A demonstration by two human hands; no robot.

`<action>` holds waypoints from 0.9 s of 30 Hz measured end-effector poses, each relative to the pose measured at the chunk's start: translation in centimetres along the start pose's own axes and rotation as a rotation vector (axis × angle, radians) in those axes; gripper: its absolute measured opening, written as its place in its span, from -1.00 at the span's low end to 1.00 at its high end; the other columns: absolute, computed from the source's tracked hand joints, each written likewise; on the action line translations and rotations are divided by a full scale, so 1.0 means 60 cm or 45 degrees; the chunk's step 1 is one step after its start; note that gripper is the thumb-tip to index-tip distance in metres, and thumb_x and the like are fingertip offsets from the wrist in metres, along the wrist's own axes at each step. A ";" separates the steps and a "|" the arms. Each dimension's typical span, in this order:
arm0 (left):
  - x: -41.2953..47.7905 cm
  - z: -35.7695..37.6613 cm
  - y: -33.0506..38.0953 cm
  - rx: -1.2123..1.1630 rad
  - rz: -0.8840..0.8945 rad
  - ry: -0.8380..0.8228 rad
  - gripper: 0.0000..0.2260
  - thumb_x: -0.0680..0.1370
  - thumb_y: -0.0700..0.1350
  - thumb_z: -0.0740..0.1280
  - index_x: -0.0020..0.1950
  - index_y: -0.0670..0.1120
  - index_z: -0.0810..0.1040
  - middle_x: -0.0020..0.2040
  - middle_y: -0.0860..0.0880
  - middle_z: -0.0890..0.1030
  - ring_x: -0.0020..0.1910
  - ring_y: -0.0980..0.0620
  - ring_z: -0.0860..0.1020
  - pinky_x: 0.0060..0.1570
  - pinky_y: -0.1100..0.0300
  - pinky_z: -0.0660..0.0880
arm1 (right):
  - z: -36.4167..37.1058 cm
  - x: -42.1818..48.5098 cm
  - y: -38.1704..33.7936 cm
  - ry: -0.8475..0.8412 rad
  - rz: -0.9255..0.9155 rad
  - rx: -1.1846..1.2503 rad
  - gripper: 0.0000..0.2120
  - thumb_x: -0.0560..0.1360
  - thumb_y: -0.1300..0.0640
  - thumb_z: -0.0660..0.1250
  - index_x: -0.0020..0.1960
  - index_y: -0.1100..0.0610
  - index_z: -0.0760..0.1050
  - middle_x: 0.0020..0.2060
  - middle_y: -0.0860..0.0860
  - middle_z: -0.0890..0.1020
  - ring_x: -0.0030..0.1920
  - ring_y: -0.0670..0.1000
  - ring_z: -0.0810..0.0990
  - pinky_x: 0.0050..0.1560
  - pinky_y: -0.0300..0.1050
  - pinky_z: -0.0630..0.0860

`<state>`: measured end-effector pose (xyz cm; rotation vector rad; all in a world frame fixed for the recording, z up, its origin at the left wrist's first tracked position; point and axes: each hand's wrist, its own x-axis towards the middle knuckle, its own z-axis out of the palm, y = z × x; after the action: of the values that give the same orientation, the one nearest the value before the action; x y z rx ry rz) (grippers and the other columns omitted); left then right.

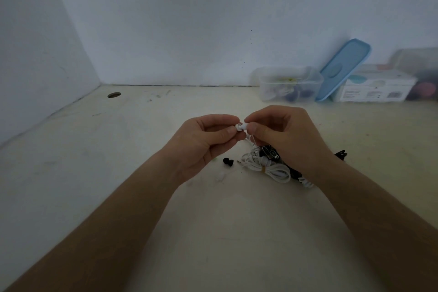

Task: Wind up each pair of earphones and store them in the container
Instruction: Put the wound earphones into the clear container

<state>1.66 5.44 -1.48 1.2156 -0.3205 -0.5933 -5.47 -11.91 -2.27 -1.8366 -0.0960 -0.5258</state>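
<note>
Both hands are raised above the middle of the table. My left hand and my right hand pinch a white earbud between thumbs and forefingers. Its thin white cable drops to a coiled bundle of white earphone cable on the table, tied with a small yellowish band. Black earphones lie tangled against the bundle, partly hidden under my right wrist. A clear plastic container with small items inside stands at the back right, its blue lid leaning beside it.
A loose black ear tip and a small whitish piece lie below my left hand. A white box and another clear tub stand at the far right. The table top has a round hole near the left wall.
</note>
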 end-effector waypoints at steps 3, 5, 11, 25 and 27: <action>-0.001 0.000 0.001 0.005 0.011 -0.013 -0.84 0.50 -0.41 0.32 0.00 -0.24 0.63 -0.08 -0.19 0.72 -0.10 -0.05 0.71 -0.12 0.26 0.63 | 0.000 -0.001 0.001 0.008 0.008 0.000 -0.95 0.49 0.24 0.46 -0.06 0.13 0.67 -0.28 0.07 0.72 -0.32 -0.06 0.66 -0.20 -0.24 0.60; -0.002 0.000 0.001 0.012 0.021 -0.018 -0.84 0.49 -0.42 0.33 -0.01 -0.25 0.63 -0.09 -0.19 0.72 -0.10 -0.05 0.72 -0.13 0.26 0.63 | -0.001 0.000 0.001 0.002 -0.001 -0.016 -0.94 0.49 0.23 0.46 -0.06 0.12 0.67 -0.28 0.06 0.72 -0.32 -0.06 0.66 -0.19 -0.23 0.60; 0.000 -0.002 0.000 0.108 0.067 -0.018 -0.83 0.39 -0.36 0.40 -0.04 -0.22 0.63 -0.11 -0.18 0.72 -0.12 -0.04 0.72 -0.15 0.27 0.62 | -0.003 0.002 0.004 -0.019 -0.014 -0.027 -0.93 0.49 0.24 0.46 -0.04 0.13 0.69 -0.30 0.02 0.71 -0.33 -0.07 0.64 -0.19 -0.24 0.58; -0.004 -0.011 0.001 0.279 0.072 -0.131 -0.85 0.28 -0.24 0.48 -0.17 -0.10 0.69 -0.12 -0.15 0.72 -0.11 -0.06 0.71 -0.17 0.26 0.61 | -0.014 0.002 0.004 -0.226 0.048 0.087 -0.90 0.50 0.31 0.41 0.00 0.27 0.67 -0.31 0.10 0.69 -0.32 -0.05 0.61 -0.19 -0.25 0.56; -0.004 -0.011 0.000 0.289 0.076 -0.129 -0.83 0.28 -0.24 0.48 -0.14 -0.13 0.68 -0.12 -0.16 0.72 -0.11 -0.06 0.71 -0.17 0.26 0.61 | -0.015 0.001 0.005 -0.226 0.040 0.086 -0.90 0.50 0.30 0.41 -0.01 0.27 0.67 -0.32 0.10 0.69 -0.32 -0.03 0.61 -0.19 -0.24 0.57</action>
<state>1.83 6.07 -1.64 1.3905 -0.5188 -0.5786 -5.60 -12.82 -2.30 -1.8127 -0.2019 -0.3326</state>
